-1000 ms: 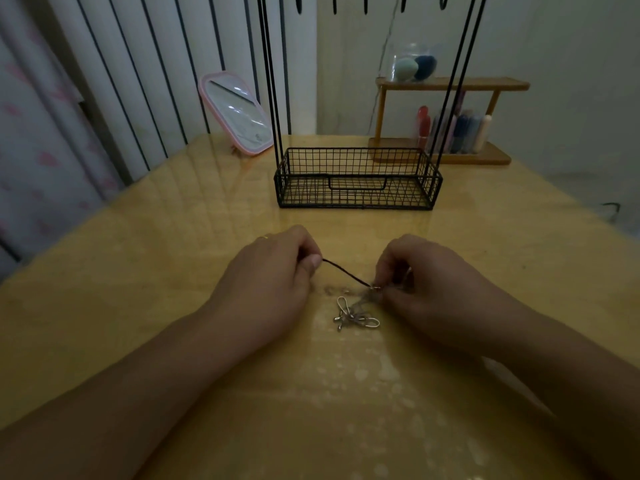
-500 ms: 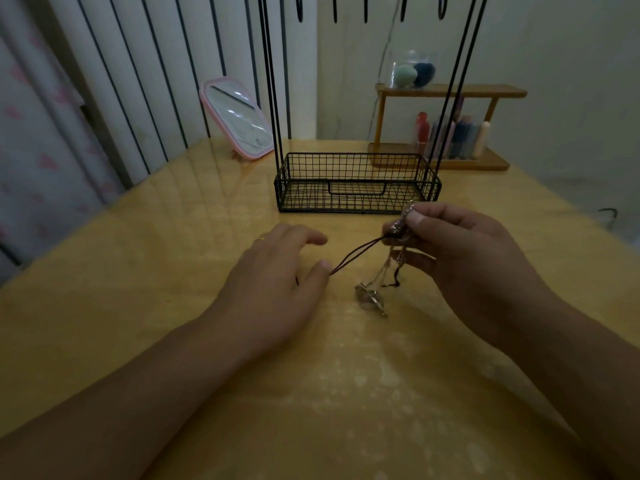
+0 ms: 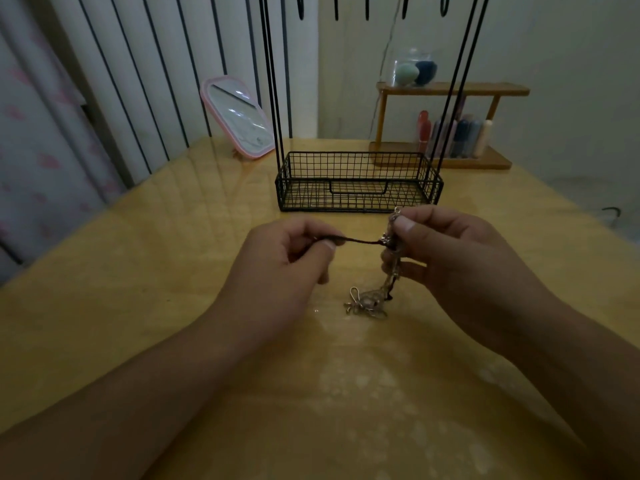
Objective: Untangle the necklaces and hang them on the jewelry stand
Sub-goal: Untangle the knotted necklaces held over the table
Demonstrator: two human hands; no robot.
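I am holding the tangled necklaces (image 3: 384, 268) just in front of the jewelry stand (image 3: 358, 181), with the dark cord (image 3: 360, 241) stretching level between my two hands and the metal chain (image 3: 391, 237) running down from my right hand (image 3: 450, 251) to the pendant cluster (image 3: 365, 303), which is resting on the table (image 3: 173, 271) nearer to me than the stand. My right hand is pinching the top of the chain between thumb and forefinger, its lower fingers curling in beside the knot; my left hand (image 3: 287, 261) is pinching the free end of the cord, fingers curled around it, and is pulling it away to the left of the knot. I am judging that the work is only beginning: cord and chain are still meeting in one knot beside my right thumb, and how they cross there is too dim to read. The hooks (image 3: 367, 8) at the top of the stand are hanging bare as far as they show, and the wire basket (image 3: 429, 183) at its foot is holding nothing I can make out. Separating the two strands and hanging each one is all still ahead of me.
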